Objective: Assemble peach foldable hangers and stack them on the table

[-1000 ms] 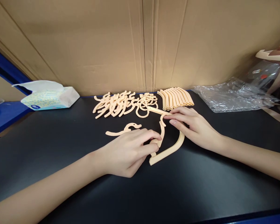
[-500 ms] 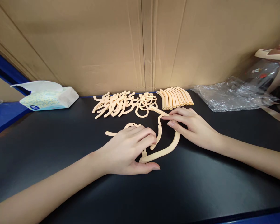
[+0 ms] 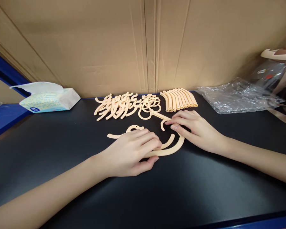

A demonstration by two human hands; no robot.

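Note:
My left hand (image 3: 133,154) has its thumb and fingers closed around the near end of a long curved beige plastic hanger arm (image 3: 173,151). A thinner curved strip (image 3: 168,142) lies just inside it and runs under my fingers. My right hand (image 3: 195,128) rests fingers-down over the joint of the arms, with fingertips against a small hook piece (image 3: 162,125). From under that hand a straighter hanger arm (image 3: 158,115) points toward the back. Beyond my left fingers lies a loose ring-shaped hook part (image 3: 133,128), partly hidden by the hand.
On the black table (image 3: 193,190), a heap of curved beige strips (image 3: 116,106) lies at the back beside a pile of hooks (image 3: 150,103). Several hanger arms (image 3: 178,100) stand in a row. A tissue pack (image 3: 49,99) lies left, clear plastic bags (image 3: 235,97) right.
The near curved arm has swung slightly away from me under my left hand. The thinner strip has turned away from the hook piece and now lies alongside that arm. My right hand has barely moved.

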